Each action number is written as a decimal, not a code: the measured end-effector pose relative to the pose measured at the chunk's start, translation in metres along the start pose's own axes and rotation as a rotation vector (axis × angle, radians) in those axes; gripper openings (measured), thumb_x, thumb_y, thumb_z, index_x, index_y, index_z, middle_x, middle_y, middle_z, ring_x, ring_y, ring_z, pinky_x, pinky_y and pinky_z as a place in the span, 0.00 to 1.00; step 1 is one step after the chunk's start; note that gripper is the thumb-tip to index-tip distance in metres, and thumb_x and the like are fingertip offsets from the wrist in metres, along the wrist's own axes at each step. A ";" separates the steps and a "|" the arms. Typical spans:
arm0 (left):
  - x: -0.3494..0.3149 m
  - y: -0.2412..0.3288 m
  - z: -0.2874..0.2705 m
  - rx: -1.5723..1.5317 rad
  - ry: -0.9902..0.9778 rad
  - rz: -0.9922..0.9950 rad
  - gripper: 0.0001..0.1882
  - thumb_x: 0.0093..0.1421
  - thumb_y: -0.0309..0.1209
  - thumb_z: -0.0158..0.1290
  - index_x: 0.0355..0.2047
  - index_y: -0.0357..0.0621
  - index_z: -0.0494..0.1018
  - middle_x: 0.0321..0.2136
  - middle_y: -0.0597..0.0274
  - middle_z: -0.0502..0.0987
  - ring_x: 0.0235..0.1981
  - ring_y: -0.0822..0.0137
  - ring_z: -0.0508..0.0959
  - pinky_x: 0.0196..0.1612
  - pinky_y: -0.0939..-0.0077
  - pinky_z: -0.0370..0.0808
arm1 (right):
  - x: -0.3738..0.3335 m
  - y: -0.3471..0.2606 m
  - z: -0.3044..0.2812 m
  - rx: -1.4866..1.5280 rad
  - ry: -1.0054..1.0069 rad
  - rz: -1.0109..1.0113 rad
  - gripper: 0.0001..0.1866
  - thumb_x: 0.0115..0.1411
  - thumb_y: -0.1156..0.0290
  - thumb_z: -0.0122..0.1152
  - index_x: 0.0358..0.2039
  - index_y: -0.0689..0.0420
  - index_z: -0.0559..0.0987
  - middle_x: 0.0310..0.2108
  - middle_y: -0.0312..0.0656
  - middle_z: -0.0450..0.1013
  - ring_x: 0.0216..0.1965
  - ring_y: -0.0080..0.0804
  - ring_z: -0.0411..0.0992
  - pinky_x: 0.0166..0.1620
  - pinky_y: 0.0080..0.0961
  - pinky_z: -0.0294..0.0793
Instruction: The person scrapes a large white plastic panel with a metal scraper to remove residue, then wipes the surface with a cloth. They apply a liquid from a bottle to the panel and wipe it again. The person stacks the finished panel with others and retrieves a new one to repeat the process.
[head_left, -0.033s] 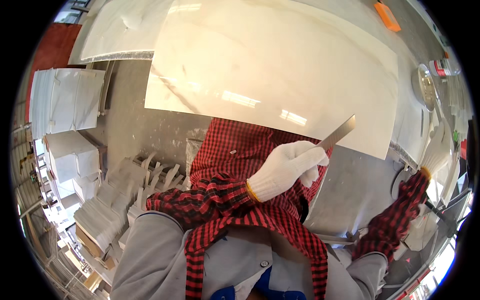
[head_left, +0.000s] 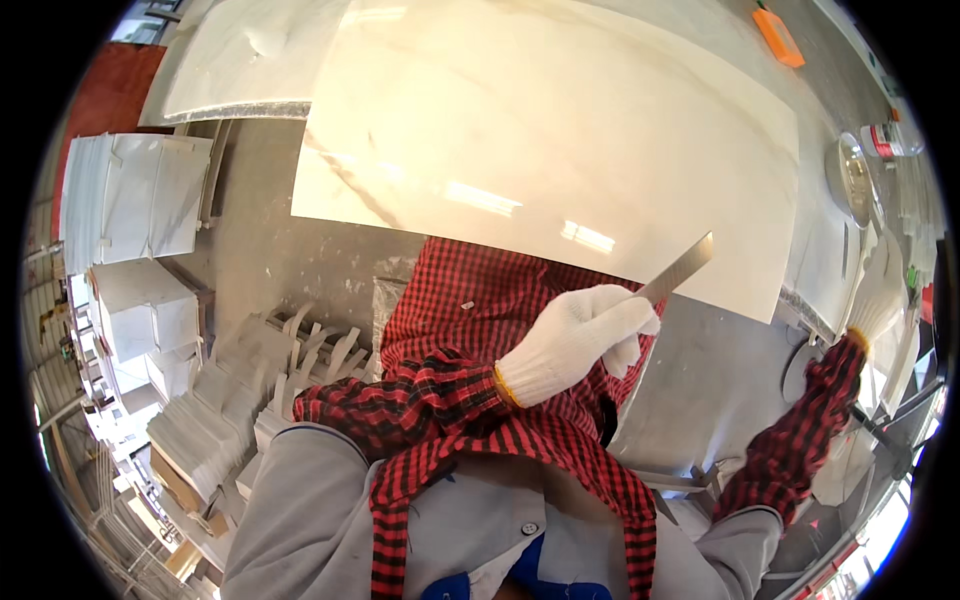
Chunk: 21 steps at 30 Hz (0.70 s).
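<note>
Nearest us, over our red-and-black checked apron [head_left: 470, 285], our gloved left hand [head_left: 570, 340] pinches a flat metal blade [head_left: 682, 266], its tip overlapping the near edge of a glossy marble-patterned slab [head_left: 560, 140] on the desk [head_left: 812, 95]; our gloved right hand [head_left: 880, 290] is near a metal bowl [head_left: 850, 182], its grip we cannot tell; farther off lies an orange block-shaped object [head_left: 779, 40].

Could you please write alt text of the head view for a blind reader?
A gloved left hand holds a metal blade at the near edge of a glossy cream slab. The gloved right hand is stretched out at far right, near a bowl; whether it holds anything is unclear.
</note>
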<state>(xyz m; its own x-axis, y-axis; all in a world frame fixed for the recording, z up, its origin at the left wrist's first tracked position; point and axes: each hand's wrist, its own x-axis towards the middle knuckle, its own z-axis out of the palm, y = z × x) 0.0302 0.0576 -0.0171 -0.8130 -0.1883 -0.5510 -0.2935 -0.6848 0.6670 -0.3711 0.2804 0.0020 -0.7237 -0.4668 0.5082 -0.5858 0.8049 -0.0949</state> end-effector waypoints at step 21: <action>0.015 0.012 0.005 -0.134 -0.019 -0.106 0.14 0.70 0.35 0.49 0.42 0.35 0.77 0.24 0.65 0.76 0.26 0.75 0.75 0.33 0.80 0.72 | -0.115 -0.181 -0.057 0.451 -0.467 0.478 0.22 0.71 0.61 0.46 0.54 0.62 0.78 0.47 0.42 0.78 0.46 0.31 0.75 0.52 0.27 0.72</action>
<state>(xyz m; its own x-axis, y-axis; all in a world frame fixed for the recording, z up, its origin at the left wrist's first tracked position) 0.0118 0.0496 -0.0150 -0.7908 -0.0981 -0.6042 -0.3093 -0.7878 0.5326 -0.1614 0.2094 0.0099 -0.9527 -0.2942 -0.0754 -0.1927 0.7775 -0.5987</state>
